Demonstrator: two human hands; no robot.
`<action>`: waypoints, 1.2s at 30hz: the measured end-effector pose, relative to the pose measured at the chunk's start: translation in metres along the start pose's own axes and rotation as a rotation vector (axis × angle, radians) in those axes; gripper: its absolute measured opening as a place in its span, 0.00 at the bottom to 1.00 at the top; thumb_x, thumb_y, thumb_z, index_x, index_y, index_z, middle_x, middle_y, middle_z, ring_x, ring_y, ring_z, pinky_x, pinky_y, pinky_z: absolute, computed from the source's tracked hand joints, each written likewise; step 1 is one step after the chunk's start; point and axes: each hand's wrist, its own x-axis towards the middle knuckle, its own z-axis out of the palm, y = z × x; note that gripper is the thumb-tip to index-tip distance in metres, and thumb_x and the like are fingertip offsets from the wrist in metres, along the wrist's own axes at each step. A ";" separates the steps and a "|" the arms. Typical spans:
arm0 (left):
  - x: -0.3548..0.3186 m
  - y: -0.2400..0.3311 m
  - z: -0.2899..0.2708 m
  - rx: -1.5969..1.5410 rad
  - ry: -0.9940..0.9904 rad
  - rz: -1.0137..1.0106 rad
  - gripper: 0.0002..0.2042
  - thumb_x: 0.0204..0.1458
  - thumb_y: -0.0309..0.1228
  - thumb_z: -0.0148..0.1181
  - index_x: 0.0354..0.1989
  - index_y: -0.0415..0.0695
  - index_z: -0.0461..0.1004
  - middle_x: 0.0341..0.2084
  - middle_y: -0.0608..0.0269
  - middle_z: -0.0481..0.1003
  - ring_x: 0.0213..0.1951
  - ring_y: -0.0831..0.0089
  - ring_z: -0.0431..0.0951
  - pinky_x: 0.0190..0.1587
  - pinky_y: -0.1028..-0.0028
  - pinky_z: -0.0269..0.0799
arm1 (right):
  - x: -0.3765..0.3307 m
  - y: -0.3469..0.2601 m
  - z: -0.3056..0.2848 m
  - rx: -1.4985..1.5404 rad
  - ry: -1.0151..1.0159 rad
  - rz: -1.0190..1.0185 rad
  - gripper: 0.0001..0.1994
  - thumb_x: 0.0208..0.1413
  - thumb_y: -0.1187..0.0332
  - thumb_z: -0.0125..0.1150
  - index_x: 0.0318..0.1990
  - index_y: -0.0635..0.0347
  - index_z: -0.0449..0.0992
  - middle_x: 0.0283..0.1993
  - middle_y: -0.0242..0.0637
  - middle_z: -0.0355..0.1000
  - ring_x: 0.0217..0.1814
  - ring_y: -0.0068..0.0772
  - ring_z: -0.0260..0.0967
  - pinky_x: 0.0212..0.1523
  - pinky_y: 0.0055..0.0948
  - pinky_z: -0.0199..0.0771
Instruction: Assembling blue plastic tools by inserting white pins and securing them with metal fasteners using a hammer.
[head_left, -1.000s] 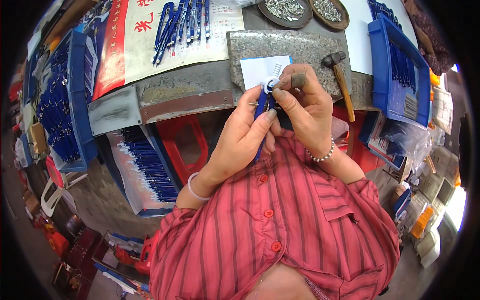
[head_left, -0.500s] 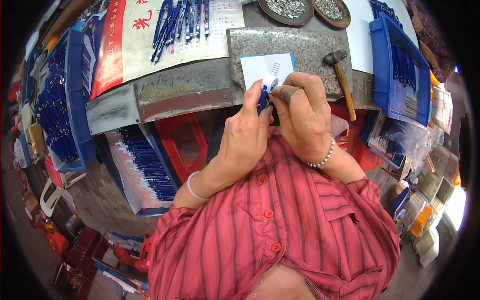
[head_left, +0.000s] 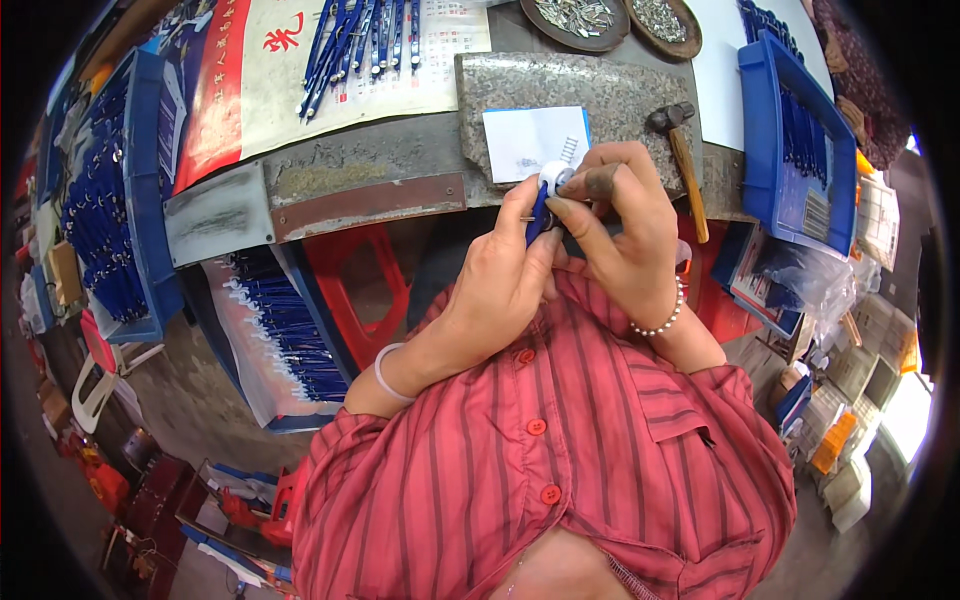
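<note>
My left hand (head_left: 500,270) is closed on the blue shaft of a small part (head_left: 541,212), which has a white rounded head and a pale ribbed strip sticking out of its top. Thumb and fingers of my right hand (head_left: 630,225) pinch the side of that head, and dark smudges mark its fingers. Whatever else lies between the fingertips is hidden. Both hands are held just in front of the table's near edge. Behind them, a white sheet with a blue edge (head_left: 510,138) lies on a speckled stone slab (head_left: 625,88).
A hammer (head_left: 686,165) rests at the slab's right end. Two round dishes of small metal pieces (head_left: 572,14) stand beyond it. Blue-shafted pieces (head_left: 375,45) lie on a printed sheet; more fill a left crate (head_left: 148,190), a right crate (head_left: 757,130) and a bin below (head_left: 325,320).
Both hands have shifted slightly right with the blue part. The white head has turned a little, and the ribbed strip leans further right. My right fingertips sit closer against the head.
</note>
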 end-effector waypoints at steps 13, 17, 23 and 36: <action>-0.003 0.003 0.003 -0.131 -0.120 0.031 0.21 0.61 0.25 0.43 0.62 0.37 0.50 0.25 0.63 0.71 0.20 0.82 0.70 0.24 0.81 0.68 | 0.001 0.001 -0.017 1.074 -0.225 0.658 0.25 0.50 0.72 0.63 0.55 0.64 0.61 0.44 0.35 0.67 0.32 0.17 0.67 0.28 0.15 0.70; -0.002 0.002 0.005 -0.098 -0.120 0.018 0.21 0.60 0.25 0.43 0.61 0.37 0.50 0.24 0.62 0.71 0.19 0.81 0.71 0.23 0.80 0.68 | -0.003 0.010 -0.012 0.994 -0.242 0.664 0.23 0.53 0.59 0.62 0.51 0.66 0.67 0.45 0.37 0.70 0.38 0.17 0.68 0.27 0.13 0.68; 0.001 0.002 0.006 -0.086 -0.113 0.003 0.21 0.59 0.24 0.43 0.60 0.38 0.50 0.24 0.60 0.72 0.18 0.76 0.72 0.22 0.76 0.69 | -0.005 0.016 -0.004 0.931 -0.202 0.548 0.22 0.56 0.59 0.59 0.51 0.65 0.66 0.48 0.38 0.69 0.37 0.17 0.68 0.27 0.12 0.68; 0.003 0.002 -0.006 -0.636 -0.361 -0.221 0.16 0.61 0.29 0.43 0.56 0.39 0.55 0.26 0.62 0.70 0.18 0.80 0.69 0.23 0.82 0.66 | -0.003 0.023 0.001 1.338 -0.233 0.610 0.20 0.58 0.54 0.54 0.45 0.64 0.66 0.45 0.48 0.67 0.46 0.33 0.65 0.49 0.30 0.67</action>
